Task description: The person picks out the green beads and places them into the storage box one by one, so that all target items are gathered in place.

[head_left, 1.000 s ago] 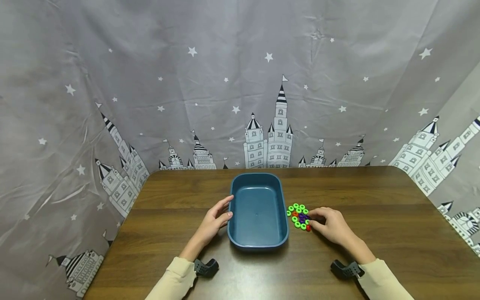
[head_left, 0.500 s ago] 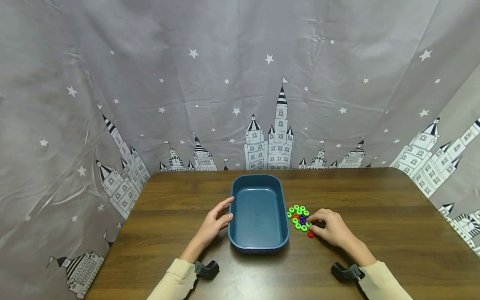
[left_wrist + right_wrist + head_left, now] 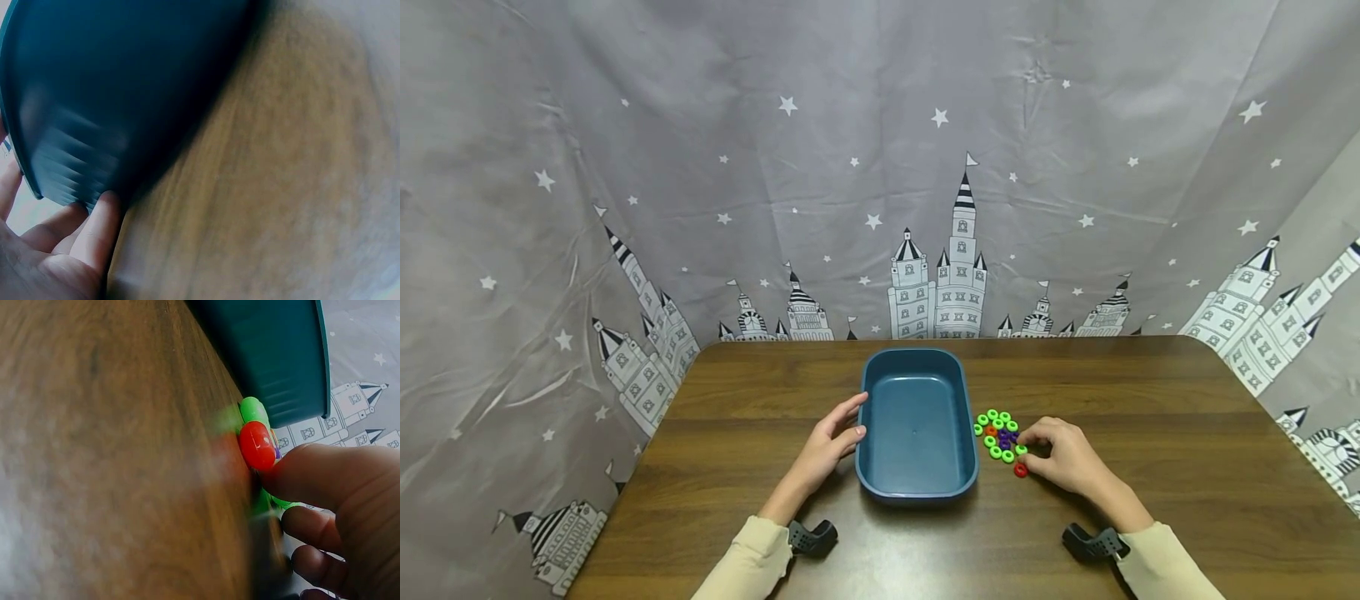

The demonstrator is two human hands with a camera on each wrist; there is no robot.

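A dark blue-green plastic bin [image 3: 917, 497] stands on the wooden table. My left hand [image 3: 822, 450] rests against its left side with relaxed, extended fingers; in the left wrist view the fingertips [image 3: 103, 215] touch the ribbed outer wall [image 3: 94, 137]. To the right of the bin, my right hand [image 3: 1063, 454] bends thumb and index finger around a small green ring [image 3: 1021, 450] at the cluster's edge. A red ring [image 3: 1020, 470] lies just in front of the thumb, and shows large beside the thumb in the right wrist view. The green ring is mostly hidden there.
More green rings [image 3: 993, 414] cluster close to the bin's right wall, around several purple rings [image 3: 1004, 444] and an orange ring [image 3: 991, 431]. Behind the table [image 3: 1135, 400] hangs a grey curtain [image 3: 880, 167] printed with castles and stars. Each wrist wears a black camera mount.
The red ring has shifted toward the near side, away from the cluster. The green ring at my right fingers has slid slightly right. My left hand stays on the bin.
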